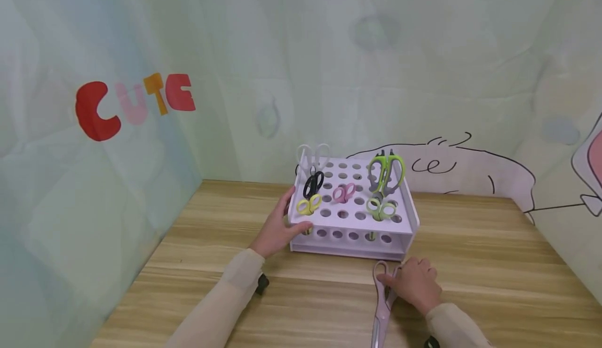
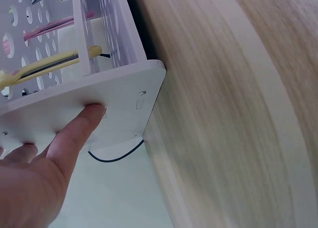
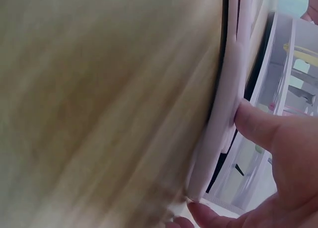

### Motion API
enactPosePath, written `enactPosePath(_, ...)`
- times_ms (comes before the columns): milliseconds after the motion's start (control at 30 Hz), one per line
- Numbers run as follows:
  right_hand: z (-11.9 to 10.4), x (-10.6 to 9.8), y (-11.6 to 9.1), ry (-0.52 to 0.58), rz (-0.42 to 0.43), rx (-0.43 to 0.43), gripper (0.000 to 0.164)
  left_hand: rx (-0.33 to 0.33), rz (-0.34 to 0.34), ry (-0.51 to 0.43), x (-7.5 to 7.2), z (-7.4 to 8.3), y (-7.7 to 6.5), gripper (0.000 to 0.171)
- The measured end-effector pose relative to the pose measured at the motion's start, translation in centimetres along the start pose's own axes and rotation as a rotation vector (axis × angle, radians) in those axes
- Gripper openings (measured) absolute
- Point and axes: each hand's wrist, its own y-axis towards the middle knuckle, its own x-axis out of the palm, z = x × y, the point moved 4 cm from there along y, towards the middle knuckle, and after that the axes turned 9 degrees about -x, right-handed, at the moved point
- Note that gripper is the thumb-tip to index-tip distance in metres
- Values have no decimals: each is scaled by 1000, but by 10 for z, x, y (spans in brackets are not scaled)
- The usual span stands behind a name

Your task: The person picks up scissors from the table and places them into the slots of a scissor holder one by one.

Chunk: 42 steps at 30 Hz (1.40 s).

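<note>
A white rack [image 1: 348, 226] with rows of round holes stands on the wooden table. My left hand [image 1: 277, 229] rests against its left side, thumb at the front edge; in the left wrist view, extended fingers touch the side panel [image 2: 124, 96]. Pale pink scissors [image 1: 382, 314] lie on the table before the rack, handles toward it and blades toward me. My right hand [image 1: 416, 283] pinches their handles. In the right wrist view, the thumb [image 3: 253, 121] is on one handle [image 3: 218, 109] and a fingertip is at its end.
Upright in the rack are white scissors [image 1: 314, 155], black scissors [image 1: 313, 183], small yellow scissors [image 1: 309, 205], pink scissors [image 1: 344, 192], large green-grey scissors [image 1: 386, 173] and small light green scissors [image 1: 381, 209]. Printed fabric walls [image 1: 282, 50] enclose the table [image 1: 226, 201].
</note>
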Motion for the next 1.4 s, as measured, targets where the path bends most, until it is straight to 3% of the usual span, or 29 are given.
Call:
enactPosePath(367, 0, -3, 6, 56, -55, -59, 57, 3, 7, -9, 0, -2, -3, 98)
enactPosePath(467, -1, -4, 6, 141, -45, -90, 48, 3, 7, -10, 0, -2, -3, 98)
enactPosePath(600, -2, -6, 7, 289, -14, -125, 48, 1, 11, -5, 0, -2, -3, 98)
enactPosePath(767, 0, -10, 7, 362, 1, -74, 41, -16, 18, -3, 1, -2, -4, 98)
enactPosePath(933, 2, -7, 5, 446, -17, -27, 49, -18, 19, -10, 0, -3, -5, 97)
enactPosePath(1133, 2, -7, 2, 467, -73, 5, 55, -15, 13, -9, -2, -4, -6, 97)
enactPosePath(1400, 0, -17, -4, 465, -57, -78, 57, 1, -5, -24, -1, 0, -2, 96)
